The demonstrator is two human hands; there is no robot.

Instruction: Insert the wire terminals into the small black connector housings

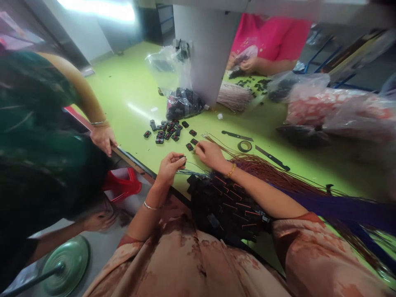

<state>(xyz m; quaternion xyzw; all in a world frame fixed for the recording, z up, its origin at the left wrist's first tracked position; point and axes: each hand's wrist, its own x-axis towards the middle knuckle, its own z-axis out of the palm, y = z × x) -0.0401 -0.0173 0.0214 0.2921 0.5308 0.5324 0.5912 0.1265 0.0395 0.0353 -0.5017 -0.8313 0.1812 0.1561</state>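
Observation:
My left hand [169, 167] is closed in a pinch around a small black connector housing [183, 160], above the table's near edge. Just right of it, my right hand [212, 154] has thumb and fingers pressed together; a tiny pale tip shows at them, too small to name. Loose black housings with red inserts [167, 131] lie beyond my hands, a few of them close to my right fingertips. Brown wires [256, 167] fan out under my right wrist, their terminal ends [206, 136] beyond that hand. Black housings fitted with wires [229, 202] are heaped below my forearms.
Two dark flat blades [236, 135] and a tape roll [245, 146] lie right of my hands. Behind stand a grey pillar [206, 49] and a plastic bag of black parts [182, 103]. A person in green [40, 123] leans in at left; another in pink [275, 39] works opposite.

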